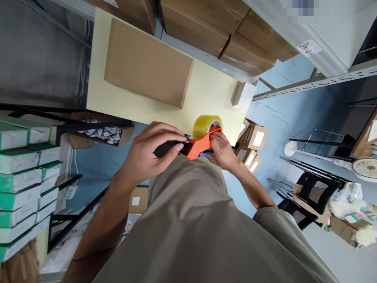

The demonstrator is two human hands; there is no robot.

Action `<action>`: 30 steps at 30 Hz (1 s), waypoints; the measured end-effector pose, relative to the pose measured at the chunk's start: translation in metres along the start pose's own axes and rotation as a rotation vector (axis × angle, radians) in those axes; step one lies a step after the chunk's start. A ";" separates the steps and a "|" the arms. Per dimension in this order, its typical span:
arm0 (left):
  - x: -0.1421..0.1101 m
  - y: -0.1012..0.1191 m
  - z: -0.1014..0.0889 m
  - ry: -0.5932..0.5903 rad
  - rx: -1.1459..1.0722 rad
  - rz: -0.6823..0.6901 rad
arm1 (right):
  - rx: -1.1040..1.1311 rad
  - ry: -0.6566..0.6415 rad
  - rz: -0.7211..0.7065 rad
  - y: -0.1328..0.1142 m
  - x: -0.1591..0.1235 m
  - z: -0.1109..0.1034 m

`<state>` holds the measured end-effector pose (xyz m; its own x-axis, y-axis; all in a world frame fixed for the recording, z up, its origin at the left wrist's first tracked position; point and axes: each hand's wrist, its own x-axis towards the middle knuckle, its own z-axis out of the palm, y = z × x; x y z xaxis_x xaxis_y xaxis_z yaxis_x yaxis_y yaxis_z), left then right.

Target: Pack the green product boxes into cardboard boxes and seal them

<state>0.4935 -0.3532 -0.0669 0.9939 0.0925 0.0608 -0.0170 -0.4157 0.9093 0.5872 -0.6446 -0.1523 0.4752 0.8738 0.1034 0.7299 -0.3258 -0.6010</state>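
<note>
Both my hands hold an orange tape dispenser [198, 148] close to my body, at the near edge of a pale yellow table [206, 94]. My left hand [153, 151] is closed round its black handle. My right hand [220, 151] pinches the orange frame at the front, just below the roll of yellowish clear tape [205, 125]. A flat closed cardboard box [149, 61] lies on the table beyond the dispenser, apart from both hands.
A small white box [243, 95] sits at the table's right corner. Several labelled cartons [253, 143] lie on the blue floor at right. Green-and-white boxes [23, 184] are stacked at left. Brown cartons [218, 27] and metal shelving [324, 78] stand behind. A black chair [312, 200] is at right.
</note>
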 end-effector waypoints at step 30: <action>-0.032 -0.008 -0.008 0.350 0.181 0.172 | -0.191 -0.192 -0.045 0.001 -0.006 -0.023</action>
<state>0.4612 -0.3455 -0.0723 0.8805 0.2968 0.3697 -0.1284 -0.6013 0.7886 0.5967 -0.6583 -0.1356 0.3521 0.9353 -0.0364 0.8362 -0.3318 -0.4367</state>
